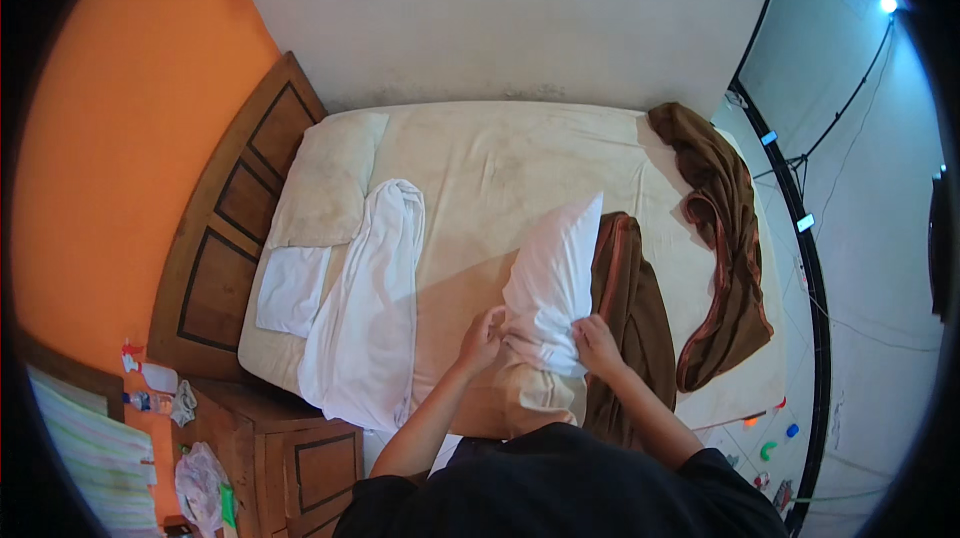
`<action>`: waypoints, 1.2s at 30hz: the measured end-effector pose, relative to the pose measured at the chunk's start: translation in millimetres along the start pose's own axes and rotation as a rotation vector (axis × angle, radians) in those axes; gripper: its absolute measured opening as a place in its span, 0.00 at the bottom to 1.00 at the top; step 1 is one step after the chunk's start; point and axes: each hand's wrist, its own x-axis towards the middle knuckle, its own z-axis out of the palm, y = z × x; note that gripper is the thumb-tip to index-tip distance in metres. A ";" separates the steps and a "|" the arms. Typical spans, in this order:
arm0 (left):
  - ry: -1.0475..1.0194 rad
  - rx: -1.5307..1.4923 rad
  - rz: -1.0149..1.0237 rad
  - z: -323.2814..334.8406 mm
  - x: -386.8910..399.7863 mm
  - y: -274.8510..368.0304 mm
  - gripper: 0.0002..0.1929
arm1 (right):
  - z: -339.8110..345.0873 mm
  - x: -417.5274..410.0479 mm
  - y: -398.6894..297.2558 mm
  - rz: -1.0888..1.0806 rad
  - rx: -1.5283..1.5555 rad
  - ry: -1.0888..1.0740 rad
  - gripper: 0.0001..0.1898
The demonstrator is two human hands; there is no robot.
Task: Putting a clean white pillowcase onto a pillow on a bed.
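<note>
A white pillowcase point(551, 275) covers the far part of a beige pillow point(541, 397), whose bare end shows close to my body. My left hand point(482, 339) grips the left side of the pillowcase's bunched opening. On the opposite side, my right hand point(598, 347) pinches the gathered edge. Just right of the pillow lies a folded brown blanket point(637, 313), partly behind my right forearm. All of this rests on a bed mattress with a stained cream sheet point(465, 170).
At the wooden headboard point(232, 193) lie another beige pillow point(330, 170), a small folded white cloth point(292, 289) and a long white sheet point(367, 328). A second brown blanket point(720, 238) crosses the bed's foot. A wooden nightstand point(307, 463) bears a spray bottle point(154, 374). Toys point(768, 451) lie on the floor.
</note>
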 end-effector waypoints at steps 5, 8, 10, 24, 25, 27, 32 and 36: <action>-0.055 0.192 0.151 24.6 35.1 17.9 0.24 | -15.3 14.7 -5.0 0.184 -0.030 0.079 0.07; -0.045 0.267 0.260 36.1 48.8 3.4 0.21 | -21.0 19.9 -44.2 0.169 -0.066 0.080 0.16; -0.027 0.392 0.370 45.7 56.9 -0.8 0.14 | -24.5 15.2 -44.7 0.125 -0.131 -0.032 0.37; -0.215 0.243 0.046 43.8 -0.1 10.5 0.04 | -1.1 -7.3 -19.2 0.396 -0.178 -0.039 0.53; -0.345 0.203 0.005 43.6 -5.3 16.2 0.04 | -1.4 -6.8 -18.6 0.402 -0.192 -0.040 0.51; -0.236 0.199 0.182 44.9 -10.4 13.3 0.03 | -4.4 -6.8 -14.2 0.409 -0.205 -0.043 0.50; -0.366 0.095 0.040 32.7 7.9 24.5 0.07 | -7.6 -0.5 -10.2 0.305 -0.214 -0.127 0.40; -0.090 0.188 0.258 37.3 24.0 40.1 0.09 | -14.9 4.9 -9.1 0.207 -0.130 -0.168 0.32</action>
